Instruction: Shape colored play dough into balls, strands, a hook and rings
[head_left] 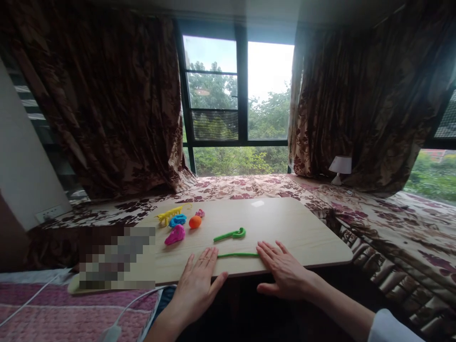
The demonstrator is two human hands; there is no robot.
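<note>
A thin green clay strand [238, 254] lies near the front edge of the pale wooden table [285, 218]. My left hand [199, 275] rests flat with its fingers over the strand's left end. Over the right end lie the fingers of my right hand [281, 268], also flat and extended; both ends of the strand are hidden under them. Just beyond the strand is another green clay piece [230, 234], straight on the left and curled into a hook at its right end.
Farther left on the table sit a yellow animal-like figure [169, 215], a blue clay piece [177, 220], an orange ball [194, 222], a small pink piece [200, 213] and a magenta lump [175, 235]. A white cable [137, 299] runs by the table's front left. A lamp [340, 166] stands behind, right.
</note>
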